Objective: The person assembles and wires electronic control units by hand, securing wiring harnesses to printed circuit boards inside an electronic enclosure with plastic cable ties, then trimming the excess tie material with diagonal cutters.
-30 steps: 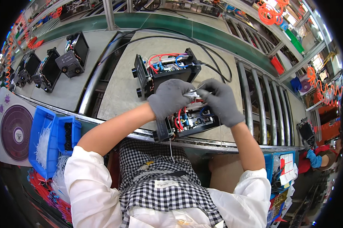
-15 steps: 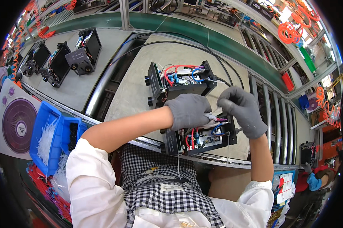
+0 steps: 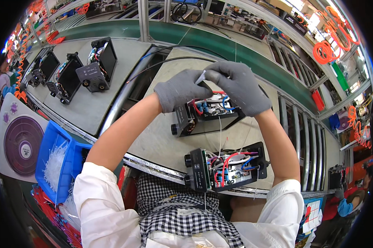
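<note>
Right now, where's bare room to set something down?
Board: between left forearm and near black unit. Grey panel: between its row of units and the roller. Crowded: far unit, with left hand and right hand over it.

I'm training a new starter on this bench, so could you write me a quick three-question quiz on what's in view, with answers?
1. True or false: red wires show inside the nearer black unit.
2. Fill in the blank: the blue bin at the person's left holds thin strips coloured ____.
3. Multiple choice: which are the gloved left hand and right hand nearest to?
a) the nearer black unit
b) the farther black unit
c) the blue bin

Key: 1. True. 2. White. 3. b.
</note>
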Demonstrator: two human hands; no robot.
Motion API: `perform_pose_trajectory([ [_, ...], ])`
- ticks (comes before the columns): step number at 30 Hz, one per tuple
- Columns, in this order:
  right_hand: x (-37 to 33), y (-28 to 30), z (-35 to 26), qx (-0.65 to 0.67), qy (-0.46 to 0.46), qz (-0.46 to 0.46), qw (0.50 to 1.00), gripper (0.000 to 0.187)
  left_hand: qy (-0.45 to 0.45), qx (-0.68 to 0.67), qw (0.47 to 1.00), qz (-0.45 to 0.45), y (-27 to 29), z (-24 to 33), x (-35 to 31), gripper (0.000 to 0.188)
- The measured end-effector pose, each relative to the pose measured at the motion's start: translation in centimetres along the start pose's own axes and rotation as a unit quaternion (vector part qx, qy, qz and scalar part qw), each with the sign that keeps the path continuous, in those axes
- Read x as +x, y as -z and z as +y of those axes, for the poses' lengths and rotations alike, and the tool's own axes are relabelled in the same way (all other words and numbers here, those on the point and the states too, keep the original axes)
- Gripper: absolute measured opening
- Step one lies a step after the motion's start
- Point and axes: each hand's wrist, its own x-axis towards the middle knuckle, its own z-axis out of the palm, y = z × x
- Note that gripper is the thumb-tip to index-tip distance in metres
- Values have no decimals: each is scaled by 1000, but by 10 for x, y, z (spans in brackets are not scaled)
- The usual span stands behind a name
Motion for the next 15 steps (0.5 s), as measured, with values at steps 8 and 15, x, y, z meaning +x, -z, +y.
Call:
perform_pose_trajectory([
  [8,31,-1,37,38,-56,174,983,30,2,323,946,-16,41,-27,30,56],
  [15,30,-11,78,-21,-109,187,976,35,125,355,885,-276,35,-7,56,59],
])
